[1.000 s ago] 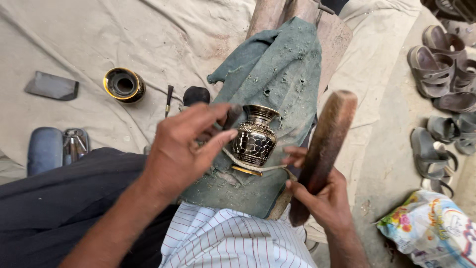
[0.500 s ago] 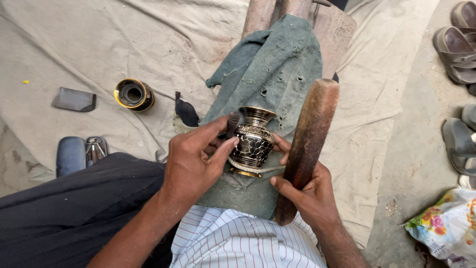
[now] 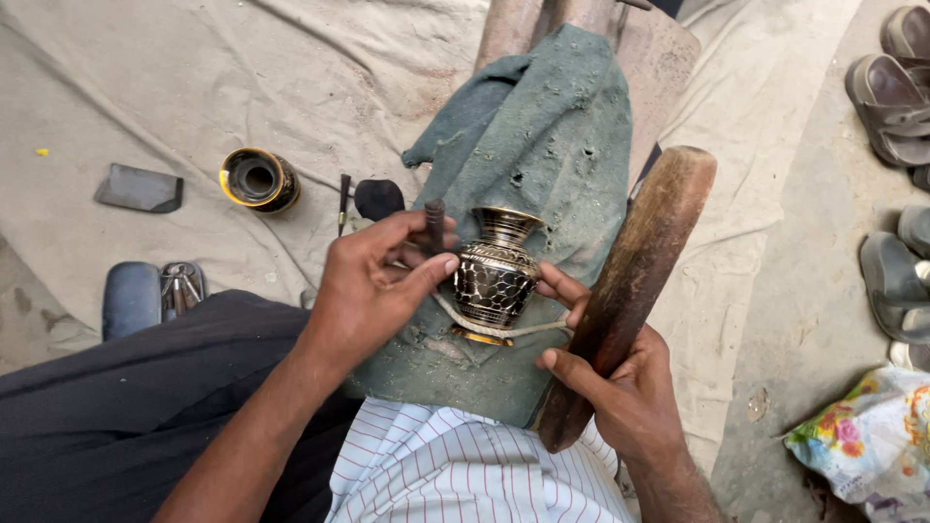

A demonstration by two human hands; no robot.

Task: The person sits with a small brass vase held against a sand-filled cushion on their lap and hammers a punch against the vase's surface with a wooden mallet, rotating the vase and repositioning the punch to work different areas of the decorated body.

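The small engraved brass vase [image 3: 496, 276] sits on the green cloth [image 3: 542, 155], its dark body already widely patterned; the left hand [image 3: 373, 291] pinches a chisel against it, the right hand [image 3: 635, 397] beside it grips a wooden mallet [image 3: 630, 291]

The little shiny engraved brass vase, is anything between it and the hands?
Nothing visible. The left hand touches the small engraved brass vase with its thumb, and the right hand, holding the brown wooden stick, touches its other side.
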